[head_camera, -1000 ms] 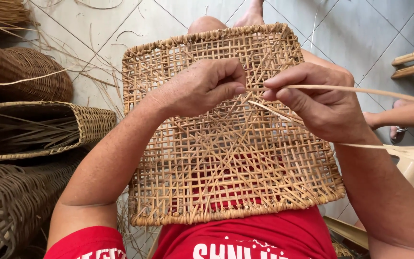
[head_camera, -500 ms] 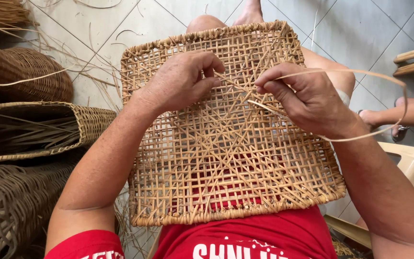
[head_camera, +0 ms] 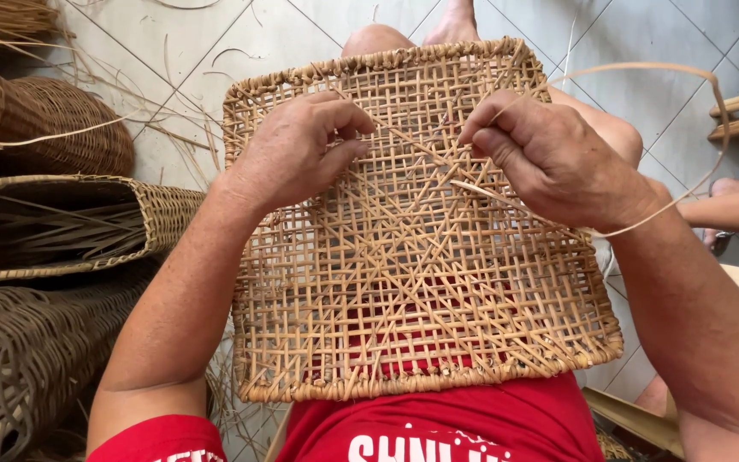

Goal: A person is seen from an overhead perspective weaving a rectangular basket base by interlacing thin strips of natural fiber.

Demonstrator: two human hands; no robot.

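Overhead, from the head camera, a square tan woven cane panel (head_camera: 412, 257) fills the centre of the frame, lying across the lap of a person in a red shirt (head_camera: 438, 423), its braided rim running from the upper middle to the lower right. The left hand (head_camera: 297, 150) rests on the panel's upper left part, fingers curled and pressed against the open weave, thumb and forefinger drawn together at the mesh; whether they hold a strand cannot be told. The right hand (head_camera: 549, 158), at upper right, pinches a thin pale cane strip (head_camera: 712, 111) between thumb and fingertips close to the panel's surface. That strip loops up toward the top right of the frame, curves down the right edge and returns toward the wrist. At the left edge, dark brown woven baskets (head_camera: 53, 128) and a shallow tan wicker tray (head_camera: 87, 222) are stacked on the pale tiled floor (head_camera: 215, 43), with loose cane scraps scattered near them. Another person's bare forearm (head_camera: 729, 210) shows at the right edge, well apart from the panel.
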